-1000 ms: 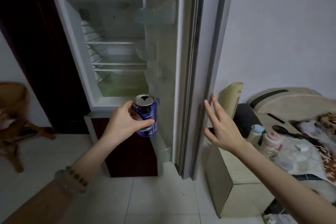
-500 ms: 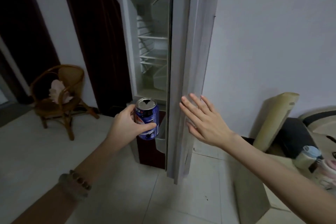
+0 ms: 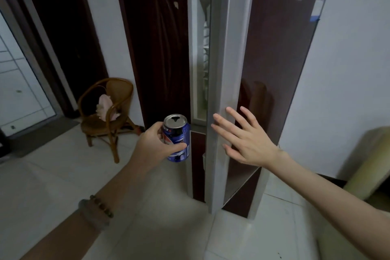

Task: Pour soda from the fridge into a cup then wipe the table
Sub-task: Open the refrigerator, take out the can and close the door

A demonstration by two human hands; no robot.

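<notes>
Left wrist: a beaded brown bracelet (image 3: 99, 210) sits on my forearm, closest to me, above the pale tiled floor (image 3: 63, 175).
Left hand: my left hand (image 3: 155, 148) is wrapped round the blue aluminium soda can (image 3: 179, 139), thumb across the front, holding it upright. The dark mouth in its lid looks open already.
Right hand: my right hand (image 3: 247, 143) is flat, its fingers straight and spread. The fingertips lie on the silver edge of the tall fridge door with the dark red front (image 3: 221, 48).
Fridge: the door stands nearly closed. Only a narrow slit shows the white cabinet (image 3: 193, 48) and a sliver of shelves.
Farther off: a brown wicker chair (image 3: 109, 116) with something pink on its seat stands by the wall to my left.
Step in hand: the soda is out of the fridge and in my grip, and I judge I am pushing the door closed.
Next move: press until the door seals, keeping the can level so nothing slops out. Then turn to find the cup and the table; neither is in sight from here.
</notes>
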